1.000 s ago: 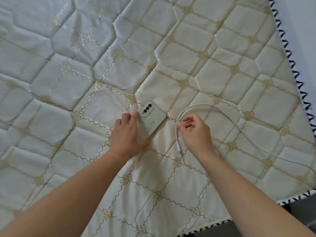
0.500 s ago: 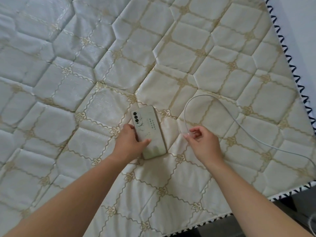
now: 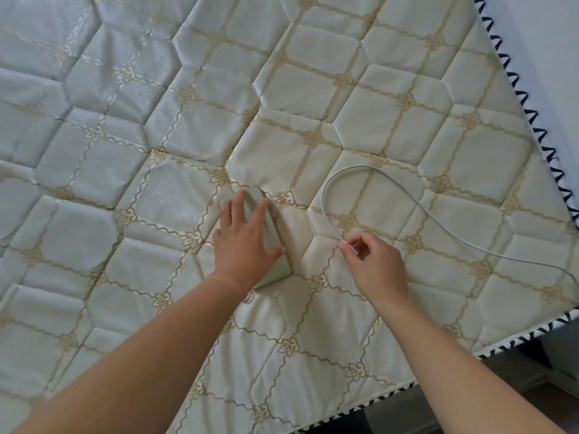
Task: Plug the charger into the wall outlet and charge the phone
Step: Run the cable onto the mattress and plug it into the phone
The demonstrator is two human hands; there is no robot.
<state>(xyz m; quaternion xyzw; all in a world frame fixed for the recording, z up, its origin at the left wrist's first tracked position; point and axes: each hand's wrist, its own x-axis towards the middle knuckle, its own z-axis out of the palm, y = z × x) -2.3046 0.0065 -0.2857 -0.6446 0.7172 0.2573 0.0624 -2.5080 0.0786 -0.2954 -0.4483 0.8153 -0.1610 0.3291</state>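
A pale phone [image 3: 275, 245] lies back up on the quilted mattress [image 3: 219, 89], tipped up on its long edge. My left hand [image 3: 244, 242] covers most of it, fingers spread over its back and thumb on its right edge. My right hand [image 3: 376, 264] pinches the end of a white charger cable [image 3: 407, 195] just right of the phone. The cable loops away from my fingers and runs off to the right edge of the mattress. Its plug tip is hidden in my fingers. No wall outlet or charger block shows.
The mattress edge with dark zigzag stitching [image 3: 513, 98] runs down the right side and along the bottom right. A white wall [image 3: 548, 32] stands beyond it. Dark floor [image 3: 517, 386] shows at the lower right corner.
My left hand has turned the phone lengthwise and tipped it on edge, sliding over its back. My right hand has moved along the cable to its end and lifted it toward the phone.
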